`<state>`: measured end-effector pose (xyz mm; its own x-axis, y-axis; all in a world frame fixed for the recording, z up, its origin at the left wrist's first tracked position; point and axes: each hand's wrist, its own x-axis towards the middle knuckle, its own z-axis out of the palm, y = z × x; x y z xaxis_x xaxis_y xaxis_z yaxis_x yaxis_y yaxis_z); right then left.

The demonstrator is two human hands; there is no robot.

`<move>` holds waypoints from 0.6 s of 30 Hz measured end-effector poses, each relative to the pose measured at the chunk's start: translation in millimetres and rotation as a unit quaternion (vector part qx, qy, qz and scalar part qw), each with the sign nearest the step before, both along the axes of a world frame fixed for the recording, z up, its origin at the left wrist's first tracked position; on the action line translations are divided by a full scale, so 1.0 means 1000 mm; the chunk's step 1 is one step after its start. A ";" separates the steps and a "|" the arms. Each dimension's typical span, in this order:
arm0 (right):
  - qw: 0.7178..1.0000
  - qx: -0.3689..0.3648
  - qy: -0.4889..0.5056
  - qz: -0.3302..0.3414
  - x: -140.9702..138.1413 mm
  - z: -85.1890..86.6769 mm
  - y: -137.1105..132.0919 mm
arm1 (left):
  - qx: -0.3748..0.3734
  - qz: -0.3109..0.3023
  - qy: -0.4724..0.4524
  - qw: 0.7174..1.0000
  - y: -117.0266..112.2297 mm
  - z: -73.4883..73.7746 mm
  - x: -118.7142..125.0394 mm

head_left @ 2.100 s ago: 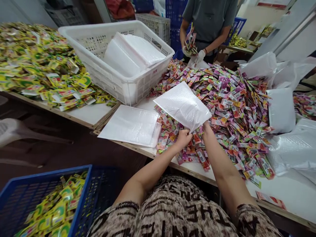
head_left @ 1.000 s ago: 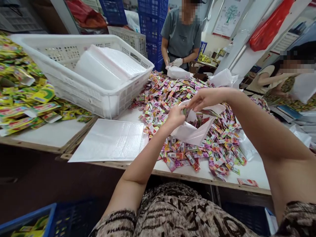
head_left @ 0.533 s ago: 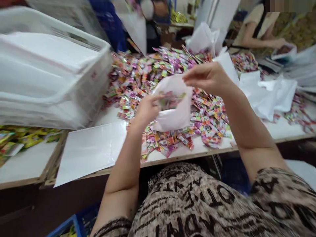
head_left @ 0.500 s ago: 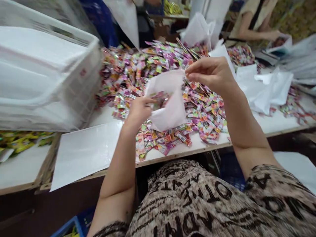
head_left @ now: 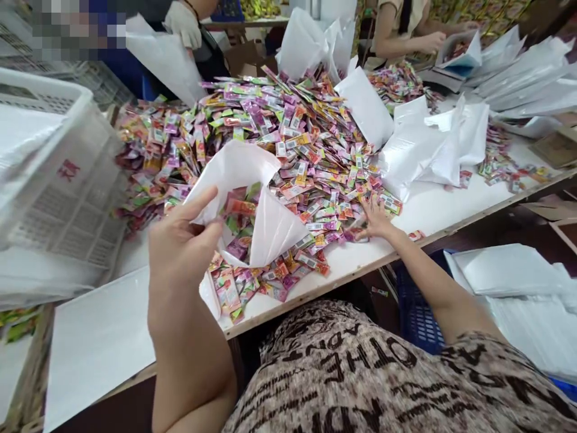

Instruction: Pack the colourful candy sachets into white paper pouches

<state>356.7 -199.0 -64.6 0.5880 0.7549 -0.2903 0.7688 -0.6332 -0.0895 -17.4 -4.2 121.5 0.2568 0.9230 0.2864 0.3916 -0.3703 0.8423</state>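
Observation:
My left hand (head_left: 183,249) grips the near left edge of a white bag (head_left: 279,231) between thumb and fingers. The bag's mouth gapes toward me, and several small colourful packets (head_left: 241,207) show inside it. My right hand (head_left: 376,219) lies with fingers spread on the near right side of a big heap of the same kind of packets (head_left: 311,156). Its fingertips touch the packets, and no packet is plainly held. Loose packets also lie under and in front of the bag.
A white plastic crate (head_left: 58,180) stands at the left. White bags (head_left: 419,141) lie on the table's right side; more are stacked by a blue crate (head_left: 417,319) below. A flat white sheet (head_left: 103,337) lies front left. Across the table are a gloved hand (head_left: 184,25) and another person (head_left: 401,36).
My right hand has let go of the bag's upper edge and come down onto the heap at the right. The bag has shifted left with my left hand. The view has turned.

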 end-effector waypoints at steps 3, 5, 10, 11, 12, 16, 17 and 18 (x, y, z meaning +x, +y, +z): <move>0.999 0.023 0.025 0.011 0.007 -0.005 0.029 | -0.037 0.022 -0.019 0.999 -0.009 0.005 0.000; 0.999 0.029 0.007 0.042 -0.006 -0.011 0.037 | -0.041 0.032 -0.022 0.998 -0.012 0.005 0.001; 0.993 0.103 -0.046 0.032 -0.026 -0.018 0.041 | -0.039 0.015 -0.040 0.998 -0.008 -0.005 0.004; 0.992 0.115 -0.055 0.019 -0.021 -0.017 0.043 | -0.036 0.006 -0.037 0.999 -0.008 -0.007 0.004; 0.990 0.123 -0.064 0.003 -0.013 -0.016 0.047 | -0.032 -0.002 -0.033 0.999 -0.008 -0.008 0.004; 0.985 0.157 -0.050 -0.041 0.017 -0.006 0.059 | 0.016 -0.028 -0.016 0.999 -0.014 -0.008 -0.006; 0.982 0.179 -0.030 -0.050 0.020 -0.003 0.060 | 0.040 -0.032 -0.019 0.999 -0.016 -0.008 -0.010; 0.976 0.209 -0.008 -0.057 0.020 -0.001 0.061 | 0.062 -0.033 -0.021 0.997 -0.017 -0.008 -0.013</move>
<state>376.9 -138.1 -65.5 0.6776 0.7344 0.0378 0.6981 -0.6262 -0.3472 -30.7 -21.5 113.8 0.3021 0.8612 0.4087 0.3285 -0.4965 0.8035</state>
